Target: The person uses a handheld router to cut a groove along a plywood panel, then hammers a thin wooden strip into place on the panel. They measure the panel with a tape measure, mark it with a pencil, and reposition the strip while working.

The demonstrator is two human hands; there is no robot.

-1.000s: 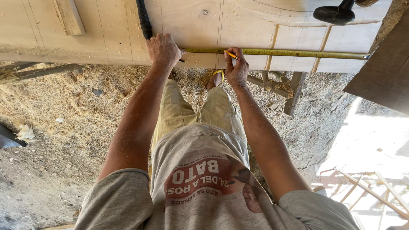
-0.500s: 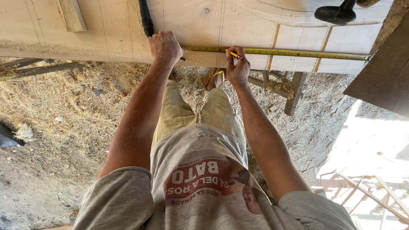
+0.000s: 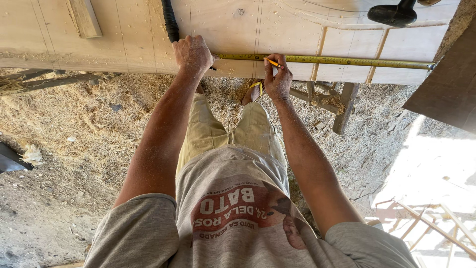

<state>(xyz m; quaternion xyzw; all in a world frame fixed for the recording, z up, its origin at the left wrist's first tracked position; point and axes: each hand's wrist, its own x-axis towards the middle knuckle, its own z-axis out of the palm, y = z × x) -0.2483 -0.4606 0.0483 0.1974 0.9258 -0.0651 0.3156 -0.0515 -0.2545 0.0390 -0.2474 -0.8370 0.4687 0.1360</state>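
A pale wooden board (image 3: 124,34) with pencil lines spans the top of the head view. A yellow tape measure blade (image 3: 337,61) stretches along its near edge toward the right, hooked at the board's right end. My left hand (image 3: 192,53) is closed over the tape's case end, pressing it on the board. My right hand (image 3: 277,79) pinches a short yellow pencil (image 3: 272,63), its tip touching the board just beside the blade.
A black hose (image 3: 170,22) crosses the board left of my left hand. A dark round tool (image 3: 394,13) sits at the top right. A wooden block (image 3: 83,17) lies top left. Straw-covered ground (image 3: 74,139), wooden supports (image 3: 344,106) and a dark panel (image 3: 446,89) lie below and right.
Both hands stay almost in place on the tape and pencil. The view has shifted slightly; the pencil tip remains at the blade.
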